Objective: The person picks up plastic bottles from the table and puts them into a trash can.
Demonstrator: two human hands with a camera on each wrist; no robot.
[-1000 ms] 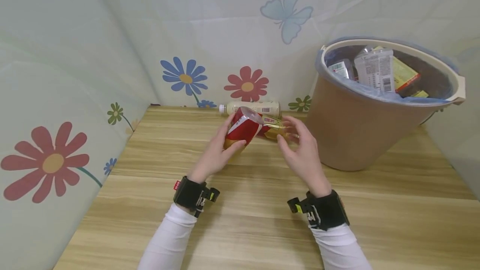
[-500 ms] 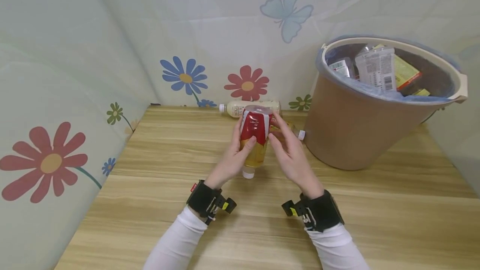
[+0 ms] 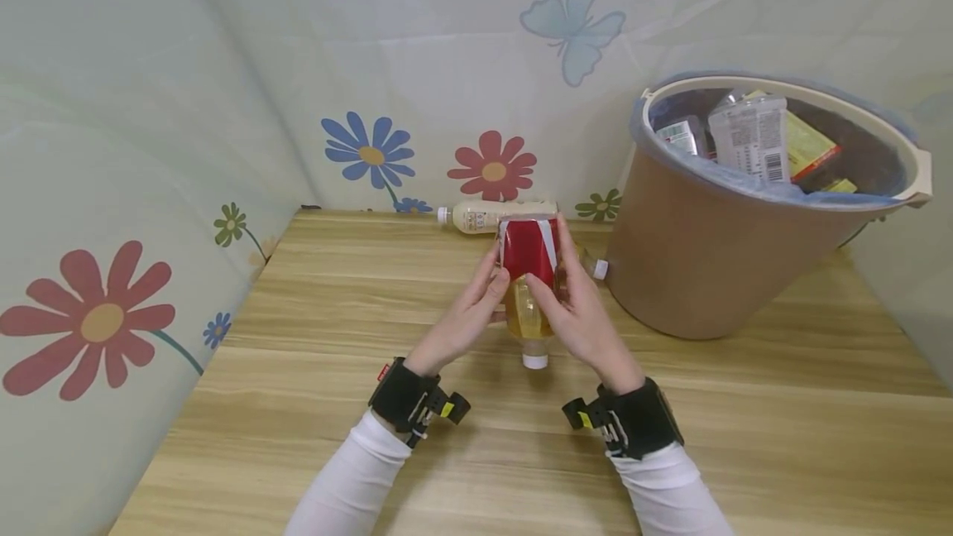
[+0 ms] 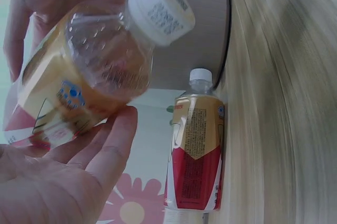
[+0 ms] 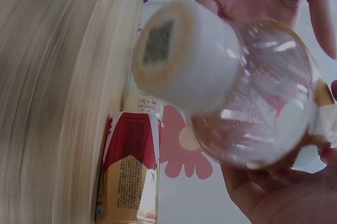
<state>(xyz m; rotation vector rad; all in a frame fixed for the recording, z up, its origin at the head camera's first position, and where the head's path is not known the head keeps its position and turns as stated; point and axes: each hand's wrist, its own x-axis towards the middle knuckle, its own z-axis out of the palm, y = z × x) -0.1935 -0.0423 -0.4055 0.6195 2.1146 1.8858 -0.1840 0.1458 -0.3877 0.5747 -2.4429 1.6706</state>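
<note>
A plastic bottle [image 3: 527, 248] with a red and gold label is held between both hands over the wooden table. Its white cap [image 4: 160, 13] points toward the person and down. The right hand [image 3: 584, 325] grips it from the right, thumb across the near side and fingers along the far side. On the left, the left hand [image 3: 462, 317] has its fairly straight fingers against the bottle, clearest in the left wrist view. A second red and gold bottle [image 4: 195, 150] lies behind, mostly hidden by the hands in the head view.
A pale cream bottle [image 3: 474, 217] lies along the flowered wall. To the right stands a large tan bin [image 3: 692, 263] lined with a blue bag, with several wrappers [image 3: 748, 139] and cartons inside. The wooden table [image 3: 313, 337] extends up to the wall.
The bottle has swung from tilted in the left hand to cap toward the person, and shifted right. The right hand has left the second bottle and now grips this one.
</note>
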